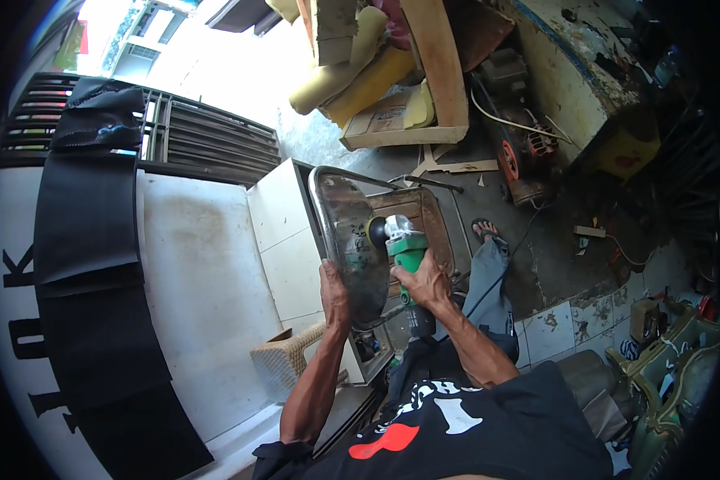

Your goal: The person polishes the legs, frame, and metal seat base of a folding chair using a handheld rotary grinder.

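Observation:
My right hand (426,284) is wrapped around the green body of an angle grinder (409,250). The grinder's round disc (376,232) is at the face of a dark, scuffed panel (354,254); whether it spins, I cannot tell. A shiny bent-tube chair frame (318,210) runs around that panel, which stands tilted before me. On the frame's near left side, my left hand (334,300) holds the edge, its fingers partly hidden behind it. Behind the panel is a brown wooden board (430,220) within the tubing.
A white tiled ledge (284,240) and a woven box-like piece (284,358) are at the left. Foam and wooden furniture parts (408,132) pile up ahead. A machine with a red wheel (514,160) stands ahead right, with a cord on the floor. Carved green frames (664,384) lie right.

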Available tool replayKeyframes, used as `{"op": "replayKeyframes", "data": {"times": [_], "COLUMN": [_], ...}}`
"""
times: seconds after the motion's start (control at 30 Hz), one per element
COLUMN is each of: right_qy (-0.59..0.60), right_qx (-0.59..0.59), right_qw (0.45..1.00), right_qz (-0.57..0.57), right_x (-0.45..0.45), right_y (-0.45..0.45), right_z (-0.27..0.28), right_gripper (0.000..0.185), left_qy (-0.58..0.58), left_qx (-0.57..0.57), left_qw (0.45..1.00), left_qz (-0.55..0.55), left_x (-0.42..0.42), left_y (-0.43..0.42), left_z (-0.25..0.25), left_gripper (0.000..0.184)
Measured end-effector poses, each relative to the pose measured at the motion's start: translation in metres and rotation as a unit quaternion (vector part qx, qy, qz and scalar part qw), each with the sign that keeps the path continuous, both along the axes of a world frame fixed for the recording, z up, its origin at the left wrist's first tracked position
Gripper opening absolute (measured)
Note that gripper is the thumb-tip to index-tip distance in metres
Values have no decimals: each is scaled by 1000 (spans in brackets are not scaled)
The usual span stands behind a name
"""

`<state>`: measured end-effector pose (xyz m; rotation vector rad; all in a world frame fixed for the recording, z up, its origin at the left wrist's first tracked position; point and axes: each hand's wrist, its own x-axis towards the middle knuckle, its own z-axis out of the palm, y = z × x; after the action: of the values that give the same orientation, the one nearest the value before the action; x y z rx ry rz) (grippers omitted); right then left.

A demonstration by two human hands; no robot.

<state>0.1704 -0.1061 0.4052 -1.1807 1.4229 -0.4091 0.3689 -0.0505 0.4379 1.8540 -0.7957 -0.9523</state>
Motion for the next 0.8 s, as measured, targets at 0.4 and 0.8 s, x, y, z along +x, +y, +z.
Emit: {"op": "replayKeyframes", "data": {"times": [0.4, 0.8], "right_qy": [-13, -8], "right_qx": [25, -9], "right_qw": [1000, 1000], "right_qz": [8, -9], "right_x": [-5, -19], "right_y": [22, 62], "right_z": [18, 29], "right_gripper": [86, 79], "left_qy": [136, 120], "left_qx": [-1, 7], "left_qw": [991, 993], "left_qz": [6, 11], "left_x": [-16, -17], "left_y": [-7, -9], "left_z": [22, 17], "left_gripper": [78, 76]}}
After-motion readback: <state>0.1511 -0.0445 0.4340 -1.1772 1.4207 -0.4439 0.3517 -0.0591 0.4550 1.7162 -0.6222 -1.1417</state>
